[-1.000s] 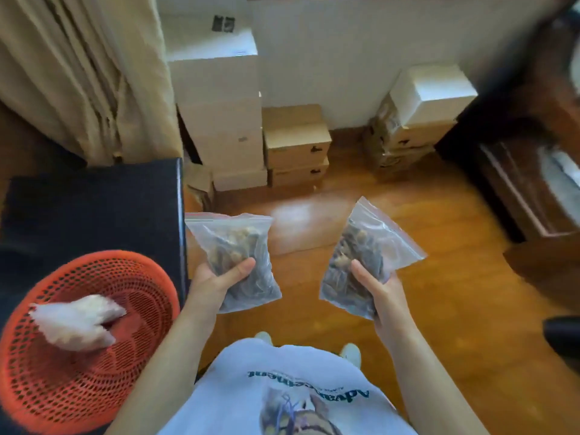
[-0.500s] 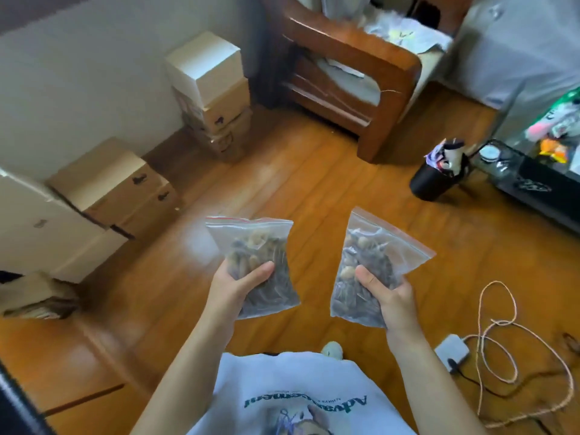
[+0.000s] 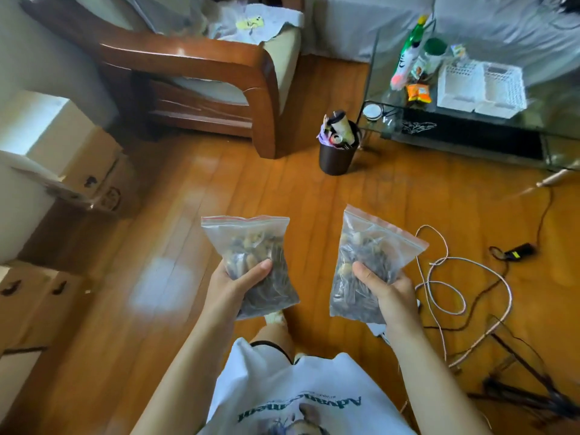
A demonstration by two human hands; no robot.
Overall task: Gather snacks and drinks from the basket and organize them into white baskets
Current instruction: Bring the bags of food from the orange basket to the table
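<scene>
My left hand (image 3: 233, 285) grips a clear zip bag of dark mixed snacks (image 3: 251, 246) by its lower half, held upright over the wooden floor. My right hand (image 3: 389, 291) grips a second, similar zip bag of snacks (image 3: 370, 246), tilted a little to the right. Two white baskets (image 3: 481, 89) sit side by side on a glass table (image 3: 470, 133) at the upper right. Beside them stand a green bottle (image 3: 408, 51), a green-lidded jar (image 3: 431, 58) and an orange snack packet (image 3: 417, 92).
A dark bin (image 3: 337, 155) full of rubbish stands on the floor before the glass table. A wooden armchair (image 3: 201, 73) is at the upper left, cardboard boxes (image 3: 78, 171) along the left. White and black cables (image 3: 464, 284) loop on the floor at right.
My view has swung right, away from the orange basket and stacked boxes, towards the armchair and the glass table. Both hands keep their bags in the same grip.
</scene>
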